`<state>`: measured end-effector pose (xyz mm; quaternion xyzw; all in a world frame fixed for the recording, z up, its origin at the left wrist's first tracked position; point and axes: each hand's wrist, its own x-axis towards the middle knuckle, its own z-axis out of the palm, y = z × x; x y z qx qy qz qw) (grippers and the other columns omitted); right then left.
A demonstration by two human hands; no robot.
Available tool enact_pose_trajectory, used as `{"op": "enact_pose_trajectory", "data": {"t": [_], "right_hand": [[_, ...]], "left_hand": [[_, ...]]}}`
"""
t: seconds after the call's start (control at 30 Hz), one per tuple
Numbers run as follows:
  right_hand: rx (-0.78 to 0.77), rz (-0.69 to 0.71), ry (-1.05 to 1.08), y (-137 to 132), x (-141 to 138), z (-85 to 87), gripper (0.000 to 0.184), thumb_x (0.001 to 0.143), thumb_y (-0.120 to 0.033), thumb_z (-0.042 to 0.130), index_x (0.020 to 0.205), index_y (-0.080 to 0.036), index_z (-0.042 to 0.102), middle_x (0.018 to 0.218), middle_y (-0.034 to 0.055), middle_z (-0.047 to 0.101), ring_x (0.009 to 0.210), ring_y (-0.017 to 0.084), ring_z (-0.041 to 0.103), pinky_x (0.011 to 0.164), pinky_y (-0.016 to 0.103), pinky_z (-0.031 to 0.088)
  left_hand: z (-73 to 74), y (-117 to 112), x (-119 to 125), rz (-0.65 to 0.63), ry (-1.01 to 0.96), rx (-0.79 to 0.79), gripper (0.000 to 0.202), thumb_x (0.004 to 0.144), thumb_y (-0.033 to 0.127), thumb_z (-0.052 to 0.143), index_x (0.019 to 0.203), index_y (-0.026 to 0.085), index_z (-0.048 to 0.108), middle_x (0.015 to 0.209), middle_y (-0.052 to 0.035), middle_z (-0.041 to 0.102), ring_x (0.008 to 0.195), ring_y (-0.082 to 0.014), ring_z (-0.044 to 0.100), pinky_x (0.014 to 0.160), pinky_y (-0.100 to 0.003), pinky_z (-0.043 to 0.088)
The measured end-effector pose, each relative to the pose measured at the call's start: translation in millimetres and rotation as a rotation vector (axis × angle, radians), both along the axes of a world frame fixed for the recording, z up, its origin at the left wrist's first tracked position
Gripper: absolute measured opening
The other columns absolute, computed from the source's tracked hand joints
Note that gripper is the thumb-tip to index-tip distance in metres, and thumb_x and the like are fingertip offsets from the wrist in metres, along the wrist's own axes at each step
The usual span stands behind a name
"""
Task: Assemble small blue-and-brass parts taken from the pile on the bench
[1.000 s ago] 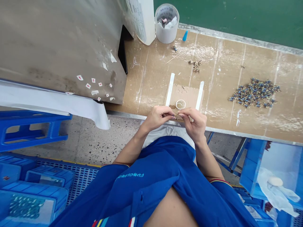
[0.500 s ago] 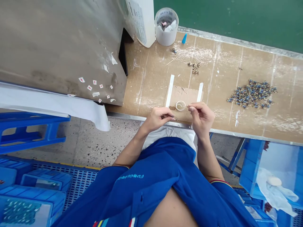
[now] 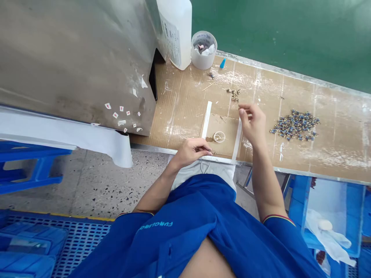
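My left hand [image 3: 194, 151] is at the table's front edge, thumb and fingers pinched on a small metal part [image 3: 213, 152] that barely shows. My right hand [image 3: 252, 121] is over the right white strip, fingers curled and thumb close to the index finger. Whatever may be between those fingertips is too small to make out. Just beyond them lies a small group of brass-coloured metal pieces [image 3: 233, 95]. Between my hands a white ring-shaped dish [image 3: 219, 137] rests on a cardboard piece [image 3: 227, 125], with a thin stick [image 3: 223, 138] lying across its rim.
A pile of blue-and-brass small parts [image 3: 295, 125] lies to the right. At the back stand a white tub [image 3: 204, 58] and a white bottle [image 3: 181, 38], near a blue cap [image 3: 222, 63]. A metal cabinet [image 3: 72, 58] blocks the left. Blue crates [image 3: 348, 216] are below.
My right hand has left the dish and moved away from me, towards the small metal pieces. The thin stick it held now lies at the dish. My left hand keeps its pinch.
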<state>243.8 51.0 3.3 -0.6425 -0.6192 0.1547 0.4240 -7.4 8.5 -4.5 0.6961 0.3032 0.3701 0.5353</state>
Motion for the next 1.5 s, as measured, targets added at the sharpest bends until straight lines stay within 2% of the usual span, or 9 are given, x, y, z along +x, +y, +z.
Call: {"op": "enact_pose_trajectory", "data": {"t": [0.13, 0.3, 0.5, 0.77, 0.87, 0.97, 1.2, 1.37, 1.5], "right_hand": [[-0.102, -0.043, -0.098, 55, 19, -2.4, 0.021, 0.090, -0.028, 0.058, 0.103, -0.015, 0.068, 0.100, 0.0065, 0.066, 0.076, 0.008, 0.054, 0.085, 0.027, 0.049], [-0.129, -0.010, -0.188, 66, 17, -1.4, 0.015, 0.084, -0.020, 0.061, 0.092, -0.015, 0.072, 0.096, 0.0062, 0.061, 0.077, 0.009, 0.050, 0.089, 0.032, 0.045], [-0.017, -0.033, -0.219, 32, 18, 12.0, 0.021, 0.088, -0.028, 0.055, 0.088, -0.016, 0.073, 0.083, 0.0059, 0.061, 0.078, 0.012, 0.052, 0.078, 0.027, 0.042], [-0.094, -0.122, 0.370, -50, 4, 0.8, 0.036, 0.082, -0.047, 0.063, 0.090, -0.013, 0.068, 0.083, 0.0067, 0.069, 0.073, 0.010, 0.064, 0.070, 0.022, 0.051], [-0.092, -0.113, 0.472, -74, -9, -5.2, 0.033, 0.078, -0.046, 0.068, 0.086, -0.014, 0.066, 0.079, 0.0049, 0.068, 0.069, 0.008, 0.063, 0.066, 0.020, 0.052], [-0.108, -0.038, 0.625, -93, -24, -5.5, 0.032, 0.075, -0.040, 0.073, 0.095, -0.016, 0.064, 0.071, 0.0003, 0.065, 0.063, 0.007, 0.062, 0.063, 0.020, 0.053], [-0.288, -0.120, 0.869, -111, -55, -6.4, 0.045, 0.059, -0.049, 0.084, 0.078, -0.014, 0.063, 0.065, 0.0023, 0.066, 0.056, 0.008, 0.060, 0.055, 0.021, 0.053], [-0.320, -0.080, 0.890, -109, -63, -14.6, 0.059, 0.059, -0.065, 0.081, 0.085, -0.013, 0.069, 0.074, 0.0057, 0.071, 0.063, 0.010, 0.066, 0.063, 0.023, 0.058], [-0.321, -0.042, 0.881, -109, -64, -17.5, 0.059, 0.059, -0.066, 0.082, 0.085, -0.014, 0.069, 0.075, 0.0050, 0.072, 0.065, 0.009, 0.067, 0.064, 0.022, 0.059]], "left_hand": [[-2.0, -1, -1, -0.002, -0.037, -0.092, 0.015, 0.082, 0.024, 0.074, 0.081, 0.009, 0.074, 0.079, -0.0093, 0.072, 0.071, -0.0129, 0.069, 0.063, -0.019, 0.053], [-5.0, -2, -3, 0.020, -0.052, -0.087, 0.019, 0.083, 0.027, 0.074, 0.081, 0.009, 0.074, 0.079, -0.0096, 0.072, 0.070, -0.0131, 0.069, 0.064, -0.019, 0.054], [-2.8, -2, -5, 0.029, -0.014, -0.033, 0.019, 0.085, 0.027, 0.072, 0.083, 0.009, 0.075, 0.079, -0.0092, 0.071, 0.071, -0.0125, 0.066, 0.063, -0.019, 0.050], [-1.4, -2, -2, 0.040, 0.043, 0.167, 0.010, 0.087, 0.019, 0.071, 0.083, 0.011, 0.075, 0.076, -0.0056, 0.070, 0.068, -0.0097, 0.062, 0.062, -0.018, 0.045], [-2.8, -3, 0, 0.042, 0.080, 0.257, 0.010, 0.089, 0.018, 0.070, 0.085, 0.011, 0.075, 0.078, -0.0051, 0.071, 0.069, -0.0102, 0.063, 0.065, -0.019, 0.046], [-1.7, -4, 2, 0.038, 0.124, 0.318, 0.010, 0.091, 0.017, 0.067, 0.088, 0.011, 0.075, 0.082, -0.0056, 0.073, 0.073, -0.0112, 0.065, 0.067, -0.020, 0.048], [1.8, -8, 11, 0.045, 0.184, 0.434, 0.013, 0.095, 0.015, 0.061, 0.093, 0.009, 0.072, 0.083, -0.0051, 0.071, 0.072, -0.0097, 0.063, 0.066, -0.019, 0.046], [-3.3, -11, 16, 0.072, 0.242, 0.468, 0.021, 0.097, 0.022, 0.061, 0.081, 0.011, 0.069, 0.075, -0.0036, 0.068, 0.067, -0.0104, 0.059, 0.064, -0.021, 0.042], [-4.3, -11, 18, 0.065, 0.242, 0.505, 0.023, 0.098, 0.024, 0.060, 0.081, 0.011, 0.069, 0.076, -0.0039, 0.069, 0.066, -0.0101, 0.060, 0.064, -0.021, 0.042]]}}
